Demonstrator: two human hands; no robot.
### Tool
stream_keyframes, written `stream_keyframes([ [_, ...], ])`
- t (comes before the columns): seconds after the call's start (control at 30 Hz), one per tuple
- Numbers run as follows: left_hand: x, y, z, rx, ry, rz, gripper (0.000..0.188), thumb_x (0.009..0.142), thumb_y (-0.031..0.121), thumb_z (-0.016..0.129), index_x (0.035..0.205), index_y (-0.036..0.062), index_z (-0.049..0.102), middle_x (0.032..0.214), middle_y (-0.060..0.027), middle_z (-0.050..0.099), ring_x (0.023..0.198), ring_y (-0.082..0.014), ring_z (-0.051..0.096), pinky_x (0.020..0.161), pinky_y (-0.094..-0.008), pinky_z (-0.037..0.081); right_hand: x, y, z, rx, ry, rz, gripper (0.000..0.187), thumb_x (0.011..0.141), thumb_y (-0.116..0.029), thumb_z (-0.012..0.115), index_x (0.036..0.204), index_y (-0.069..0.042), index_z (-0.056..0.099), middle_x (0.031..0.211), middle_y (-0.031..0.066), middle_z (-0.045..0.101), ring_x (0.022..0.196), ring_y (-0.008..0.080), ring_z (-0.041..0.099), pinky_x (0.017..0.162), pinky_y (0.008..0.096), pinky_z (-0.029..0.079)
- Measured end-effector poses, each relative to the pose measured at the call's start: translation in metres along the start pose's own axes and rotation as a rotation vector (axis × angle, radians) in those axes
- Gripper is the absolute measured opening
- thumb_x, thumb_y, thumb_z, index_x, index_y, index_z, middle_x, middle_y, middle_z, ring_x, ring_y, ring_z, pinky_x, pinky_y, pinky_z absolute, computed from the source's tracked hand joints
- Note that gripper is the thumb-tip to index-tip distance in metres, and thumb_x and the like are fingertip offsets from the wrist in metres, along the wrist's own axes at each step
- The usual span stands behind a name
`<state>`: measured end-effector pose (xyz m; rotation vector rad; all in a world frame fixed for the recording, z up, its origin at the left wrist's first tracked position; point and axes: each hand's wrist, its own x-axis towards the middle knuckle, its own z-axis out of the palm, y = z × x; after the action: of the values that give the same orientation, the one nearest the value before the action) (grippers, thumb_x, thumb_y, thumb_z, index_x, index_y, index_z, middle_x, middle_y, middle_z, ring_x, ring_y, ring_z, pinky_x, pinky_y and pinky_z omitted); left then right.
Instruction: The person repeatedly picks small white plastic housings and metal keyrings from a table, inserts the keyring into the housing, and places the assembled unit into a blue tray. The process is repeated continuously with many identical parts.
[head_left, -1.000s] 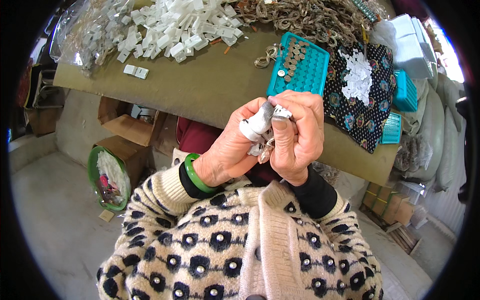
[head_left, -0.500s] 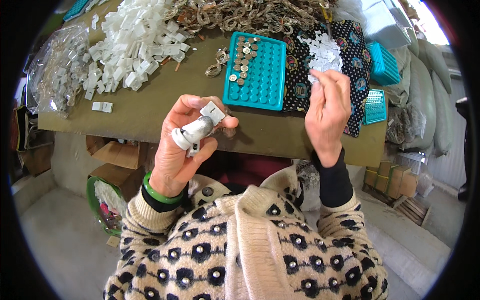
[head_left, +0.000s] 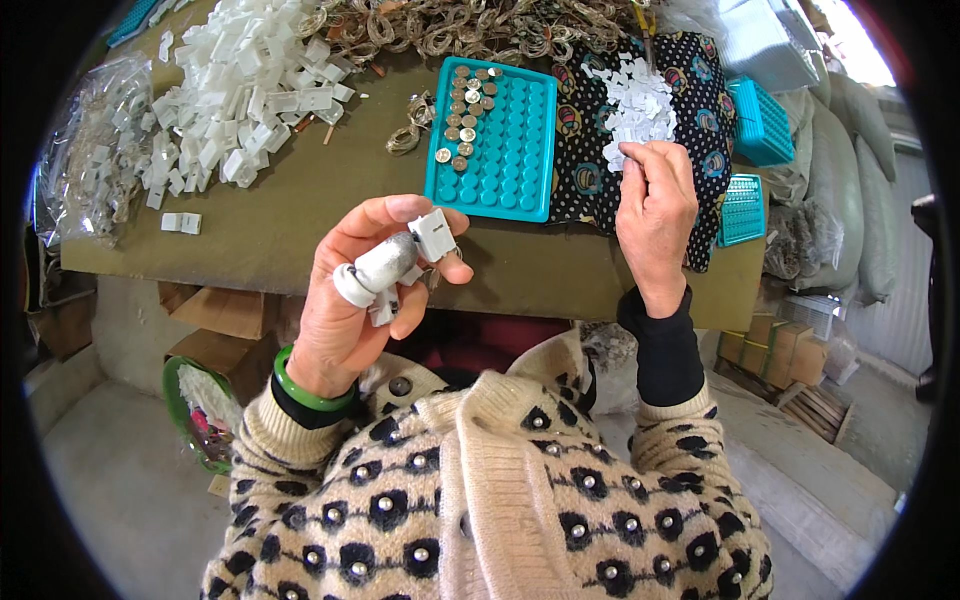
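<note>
My left hand (head_left: 335, 305) is closed around a small white plastic casing (head_left: 433, 236) with a dark slot in its face, held just off the table's front edge. One of its fingers seems wrapped in a white cover (head_left: 388, 264), smudged grey. Part of another white piece (head_left: 383, 308) shows lower in that hand. My right hand (head_left: 657, 225) pinches thumb and forefinger together at the near edge of a heap of thin white pieces (head_left: 642, 105). Whatever sits between those fingertips is too small to make out. The heap lies on a dark dotted cloth pad (head_left: 695, 130).
A teal tray (head_left: 520, 140) of round pockets holds several metal discs (head_left: 473, 97). White casings (head_left: 245, 95) are heaped at the left beside a clear bag (head_left: 85, 150). Coiled wires (head_left: 450, 30) lie along the back. More teal trays (head_left: 760, 120) stand at the right.
My right fingertips have come together at the heap's near edge. The left hand has turned the white casing slightly. The whole view has shifted a little.
</note>
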<state>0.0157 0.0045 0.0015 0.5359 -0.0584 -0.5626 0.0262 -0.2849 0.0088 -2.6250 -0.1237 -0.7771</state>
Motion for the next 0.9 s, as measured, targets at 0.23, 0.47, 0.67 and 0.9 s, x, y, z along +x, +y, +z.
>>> stream_keyframes([
  [0.23, 0.002, -0.001, -0.008, -0.027, -0.014, -0.011, 0.027, 0.097, 0.012, 0.058, 0.123, 0.003, 0.058, 0.117, -0.0244, 0.062, 0.087, -0.025, 0.07, 0.039, -0.0183, 0.045, -0.005, -0.008, -0.001, -0.163, -0.086, -0.031, 0.016, 0.082, 0.005, 0.061, 0.095, -0.001, 0.067, 0.093, 0.0105, 0.056, 0.085, 0.0291, 0.057, 0.075, 0.0377, 0.047],
  [0.47, 0.001, -0.002, -0.012, -0.093, -0.01, -0.059, 0.028, 0.097, 0.012, 0.059, 0.123, 0.0023, 0.058, 0.118, -0.0244, 0.062, 0.086, -0.0226, 0.07, 0.038, -0.0173, 0.042, -0.003, -0.013, -0.01, 0.063, -0.062, 0.046, 0.016, 0.081, 0.007, 0.061, 0.095, 0.0, 0.066, 0.091, 0.0126, 0.058, 0.083, 0.0281, 0.059, 0.074, 0.0364, 0.048],
  [0.67, 0.0, -0.003, -0.011, -0.107, -0.033, -0.033, 0.028, 0.097, 0.01, 0.057, 0.124, 0.0025, 0.058, 0.119, -0.0245, 0.062, 0.089, -0.0254, 0.071, 0.039, -0.0177, 0.042, -0.001, -0.018, 0.008, -0.015, -0.062, -0.064, 0.014, 0.081, 0.001, 0.067, 0.094, -0.002, 0.066, 0.088, 0.0097, 0.058, 0.082, 0.0285, 0.057, 0.072, 0.0383, 0.047],
  [0.9, -0.003, 0.001, -0.01, -0.114, -0.039, -0.021, 0.027, 0.097, 0.008, 0.056, 0.124, 0.0037, 0.059, 0.117, -0.0231, 0.063, 0.089, -0.025, 0.07, 0.039, -0.0176, 0.04, 0.011, -0.015, 0.016, -0.089, -0.17, -0.154, 0.013, 0.078, -0.002, 0.07, 0.09, -0.006, 0.066, 0.086, 0.0071, 0.059, 0.083, 0.0282, 0.058, 0.073, 0.0393, 0.046],
])
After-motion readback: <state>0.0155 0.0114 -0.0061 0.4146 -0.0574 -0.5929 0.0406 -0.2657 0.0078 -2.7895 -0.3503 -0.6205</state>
